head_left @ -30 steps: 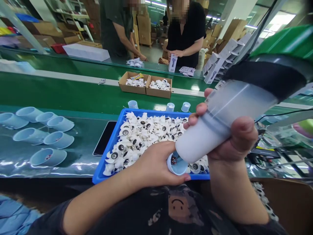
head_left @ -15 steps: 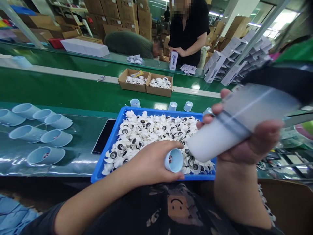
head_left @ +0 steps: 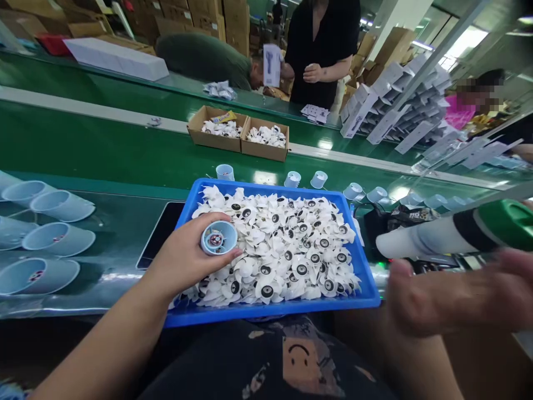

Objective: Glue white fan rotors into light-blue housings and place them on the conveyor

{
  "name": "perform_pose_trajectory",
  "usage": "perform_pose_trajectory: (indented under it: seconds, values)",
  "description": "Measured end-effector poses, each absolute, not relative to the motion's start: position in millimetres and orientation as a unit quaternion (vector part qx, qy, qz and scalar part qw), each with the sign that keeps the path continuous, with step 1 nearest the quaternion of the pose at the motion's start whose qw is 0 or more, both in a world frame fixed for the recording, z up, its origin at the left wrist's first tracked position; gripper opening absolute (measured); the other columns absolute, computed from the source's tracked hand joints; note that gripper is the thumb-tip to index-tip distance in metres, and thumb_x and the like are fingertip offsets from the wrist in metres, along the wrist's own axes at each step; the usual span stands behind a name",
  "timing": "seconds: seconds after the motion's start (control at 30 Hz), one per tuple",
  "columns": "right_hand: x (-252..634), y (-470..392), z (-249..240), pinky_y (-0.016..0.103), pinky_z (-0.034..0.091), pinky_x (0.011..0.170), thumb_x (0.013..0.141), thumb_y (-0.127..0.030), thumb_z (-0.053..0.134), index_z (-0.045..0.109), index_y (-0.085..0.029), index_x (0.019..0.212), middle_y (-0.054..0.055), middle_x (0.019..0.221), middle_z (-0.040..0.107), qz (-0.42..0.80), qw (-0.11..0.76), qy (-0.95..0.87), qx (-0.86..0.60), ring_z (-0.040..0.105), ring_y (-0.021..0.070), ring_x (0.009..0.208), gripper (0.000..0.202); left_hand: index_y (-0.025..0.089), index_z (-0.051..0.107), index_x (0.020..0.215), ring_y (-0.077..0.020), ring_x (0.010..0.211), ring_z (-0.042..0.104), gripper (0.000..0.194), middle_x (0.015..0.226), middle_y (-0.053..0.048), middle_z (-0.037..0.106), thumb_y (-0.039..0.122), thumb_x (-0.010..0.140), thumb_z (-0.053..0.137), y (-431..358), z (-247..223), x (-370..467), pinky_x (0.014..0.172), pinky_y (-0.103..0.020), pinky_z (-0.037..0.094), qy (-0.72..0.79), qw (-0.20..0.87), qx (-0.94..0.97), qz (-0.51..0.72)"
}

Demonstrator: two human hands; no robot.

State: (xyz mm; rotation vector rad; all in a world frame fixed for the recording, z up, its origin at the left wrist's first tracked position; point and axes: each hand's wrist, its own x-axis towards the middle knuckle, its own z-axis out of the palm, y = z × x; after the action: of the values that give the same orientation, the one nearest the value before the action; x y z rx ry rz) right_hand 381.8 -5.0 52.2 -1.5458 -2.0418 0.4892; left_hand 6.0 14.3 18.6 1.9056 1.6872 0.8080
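Observation:
My left hand (head_left: 189,250) is wrapped round a light blue cup-shaped housing (head_left: 228,229), holding it over the left part of a blue tray (head_left: 372,297). The housing's open end faces me and shows a small motor with reddish windings inside. White fan blades (head_left: 302,269) with dark round hubs are heaped in the tray. Right of the tray, smeared by motion, is my right hand (head_left: 449,303), its thumb apart from the fingers and nothing visible in its palm. Just beyond it a whitish bottle (head_left: 441,233) with a black band and green top leans in view.
More blue housings (head_left: 58,239) stand at the left, and others (head_left: 318,179) line the tray's far side. A dark flat tablet (head_left: 160,233) lies left of the tray. Two cardboard boxes (head_left: 264,150) hold white parts. Across the bench, a person (head_left: 320,50) stands near stacked white boxes (head_left: 362,111).
My left hand has moved left with the housing, turning its open end toward me. My right hand has gone right and down, away from the bottle it was gripping over the tray.

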Motion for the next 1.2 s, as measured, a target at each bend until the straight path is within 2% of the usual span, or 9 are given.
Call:
perform_pose_trajectory:
  seconds: [0.17, 0.37, 0.53, 0.67, 0.73, 0.83, 0.9, 1.07, 1.2]
  values:
    - [301.1, 13.6, 26.4, 0.04, 0.05, 0.088, 0.09, -0.028, 0.064, 0.063, -0.024, 0.118, 0.009, 0.107, 0.066, 0.103, 0.092, -0.823, -0.551, 0.064, 0.0273, 0.101, 0.029, 0.026, 0.06, 0.113, -0.0283, 0.103, 0.065, 0.055, 0.117, -0.005, 0.067, 0.059, 0.072, 0.077, 11.7, 13.6, 3.4, 0.087, -0.039, 0.053, 0.597, 0.237, 0.703, 0.304]
    - [263.1, 25.8, 6.4, 0.044, 0.047, 0.088, 0.091, -0.015, 0.06, 0.066, -0.021, 0.117, 0.009, 0.105, 0.066, 0.11, 0.066, -0.85, -0.51, 0.062, 0.0288, 0.099, 0.028, 0.024, 0.059, 0.116, -0.0281, 0.107, 0.064, 0.055, 0.119, -0.007, 0.066, 0.055, 0.074, 0.077, 7.4, 13.5, 1.8, 0.092, -0.042, 0.052, 0.593, 0.249, 0.696, 0.319]
    - [270.7, 27.8, 7.2, 0.051, 0.04, 0.096, 0.091, -0.017, 0.052, 0.064, -0.021, 0.124, 0.012, 0.107, 0.066, 0.165, 0.131, -0.825, -0.525, 0.06, 0.0293, 0.1, 0.036, 0.025, 0.059, 0.113, -0.0265, 0.103, 0.065, 0.051, 0.116, -0.005, 0.066, 0.053, 0.074, 0.077, 9.0, 15.7, 0.9, 0.09, -0.041, 0.052, 0.582, 0.264, 0.69, 0.338]
    - [284.5, 21.7, 22.0, 0.041, 0.051, 0.081, 0.092, -0.032, 0.041, 0.05, -0.019, 0.13, 0.01, 0.099, 0.064, 0.273, 0.229, -0.767, -0.534, 0.064, 0.0222, 0.085, 0.042, 0.025, 0.059, 0.11, -0.0261, 0.097, 0.066, 0.053, 0.11, -0.005, 0.067, 0.054, 0.071, 0.08, 6.3, 16.2, -1.5, 0.083, -0.038, 0.053, 0.6, 0.251, 0.653, 0.387]
    - [288.6, 15.4, 27.8, 0.034, 0.053, 0.071, 0.09, -0.038, 0.039, 0.046, -0.021, 0.124, 0.006, 0.089, 0.063, 0.443, 0.299, -0.687, -0.493, 0.064, 0.0185, 0.074, 0.039, 0.025, 0.057, 0.113, -0.0269, 0.097, 0.066, 0.057, 0.112, -0.005, 0.065, 0.054, 0.07, 0.081, 1.6, 18.5, 0.8, 0.082, -0.038, 0.054, 0.598, 0.242, 0.65, 0.402]
    - [289.9, 6.6, 28.9, 0.029, 0.053, 0.068, 0.08, -0.04, 0.059, 0.052, -0.021, 0.099, 0.004, 0.082, 0.064, 0.738, 0.379, -0.433, -0.353, 0.064, 0.0168, 0.071, 0.028, 0.025, 0.049, 0.125, -0.0298, 0.106, 0.063, 0.063, 0.123, -0.009, 0.06, 0.047, 0.073, 0.077, -8.3, 24.7, 10.8, 0.089, -0.043, 0.053, 0.571, 0.23, 0.684, 0.393]
    - [289.3, 3.3, 26.2, 0.028, 0.053, 0.069, 0.075, -0.038, 0.068, 0.054, -0.02, 0.088, 0.004, 0.08, 0.065, 0.804, 0.385, -0.339, -0.302, 0.064, 0.0161, 0.071, 0.026, 0.025, 0.043, 0.133, -0.0311, 0.115, 0.06, 0.063, 0.131, -0.011, 0.056, 0.039, 0.078, 0.071, -14.3, 29.1, 20.1, 0.094, -0.045, 0.051, 0.547, 0.233, 0.718, 0.362]
    - [288.4, -0.6, 23.8, 0.029, 0.053, 0.074, 0.076, -0.039, 0.076, 0.059, -0.021, 0.098, 0.003, 0.088, 0.065, 0.794, 0.392, -0.343, -0.314, 0.063, 0.0149, 0.076, 0.034, 0.029, 0.045, 0.135, -0.0304, 0.122, 0.056, 0.058, 0.134, -0.007, 0.059, 0.042, 0.084, 0.069, -19.4, 38.1, 42.1, 0.101, -0.048, 0.045, 0.493, 0.207, 0.798, 0.277]
    - [285.2, -5.2, 35.2, 0.027, 0.048, 0.075, 0.083, -0.027, 0.072, 0.064, -0.025, 0.104, 0.001, 0.095, 0.06, 0.578, 0.421, -0.593, -0.369, 0.058, 0.0126, 0.081, 0.024, 0.028, 0.05, 0.129, -0.027, 0.115, 0.061, 0.056, 0.124, -0.003, 0.067, 0.044, 0.082, 0.074, -18.9, 43.1, 56.2, 0.107, -0.05, 0.037, 0.462, 0.16, 0.835, 0.254]
